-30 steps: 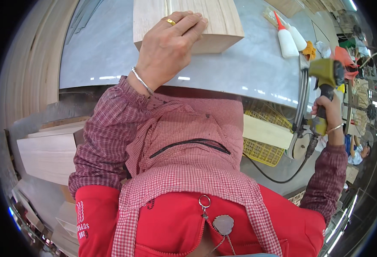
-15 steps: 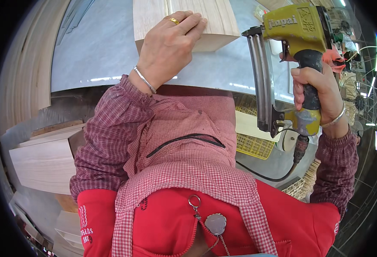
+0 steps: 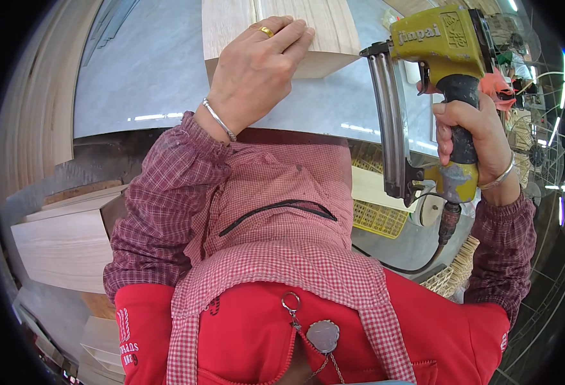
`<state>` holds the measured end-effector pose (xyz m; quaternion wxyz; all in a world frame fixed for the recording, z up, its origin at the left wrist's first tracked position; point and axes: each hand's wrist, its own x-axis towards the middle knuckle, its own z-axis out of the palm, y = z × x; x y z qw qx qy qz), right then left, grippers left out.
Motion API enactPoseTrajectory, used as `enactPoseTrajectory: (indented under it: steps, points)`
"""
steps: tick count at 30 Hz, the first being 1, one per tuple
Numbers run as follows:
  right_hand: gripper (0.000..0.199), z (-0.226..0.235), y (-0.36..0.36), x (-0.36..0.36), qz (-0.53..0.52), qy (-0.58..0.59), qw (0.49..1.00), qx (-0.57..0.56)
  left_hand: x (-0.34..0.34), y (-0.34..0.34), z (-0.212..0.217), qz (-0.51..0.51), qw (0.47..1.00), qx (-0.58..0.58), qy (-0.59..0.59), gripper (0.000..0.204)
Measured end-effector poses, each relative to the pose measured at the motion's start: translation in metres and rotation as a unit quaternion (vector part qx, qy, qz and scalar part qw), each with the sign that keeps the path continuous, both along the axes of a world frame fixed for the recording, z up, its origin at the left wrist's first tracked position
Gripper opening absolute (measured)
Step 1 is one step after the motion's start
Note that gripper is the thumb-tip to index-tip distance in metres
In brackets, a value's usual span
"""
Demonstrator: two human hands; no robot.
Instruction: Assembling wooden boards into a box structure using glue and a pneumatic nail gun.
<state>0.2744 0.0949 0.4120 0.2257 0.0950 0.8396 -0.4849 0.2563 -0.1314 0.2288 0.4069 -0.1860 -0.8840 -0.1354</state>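
A pale wooden box [image 3: 327, 38], with a seam along its top, sits on the grey-blue tabletop at the far middle. My left hand [image 3: 257, 74] lies over its near edge, fingers bent against the top face and thumb hidden. To the right, my right hand [image 3: 478, 131] is wrapped round the black grip of a yellow-green nail gun [image 3: 433, 42]. The gun is held up with its nose beside the box's right corner, apart from it. Its long metal magazine points down toward me, and a black air hose [image 3: 443, 247] runs from the handle's base.
Long wooden boards [image 3: 42, 83] are stacked at the left. Below them stands another pale wooden box [image 3: 61, 244]. Thin grey strips [image 3: 109, 29] lie on the table's far left. A yellow plastic crate [image 3: 379, 218] and a bundle of bristles [image 3: 465, 260] are low on the right.
The nail gun and my right hand have shifted very slightly to the left. My left hand and the box have edged slightly right in the picture; both grips look the same.
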Motion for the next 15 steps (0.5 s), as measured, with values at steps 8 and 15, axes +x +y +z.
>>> enactPoseTrajectory:
  steps: [8, 15]
  points:
    - [0.016, 0.000, -0.004, -0.001, -0.003, -0.008, 1.000, -0.008, -0.001, 0.001, 0.000, -0.002, 1.000, 0.004, 0.001, 0.032]
    - [0.019, 0.005, -0.013, 0.001, 0.033, -0.006, 0.999, 0.033, -0.002, 0.001, -0.003, 0.000, 1.000, 0.003, 0.002, 0.030]
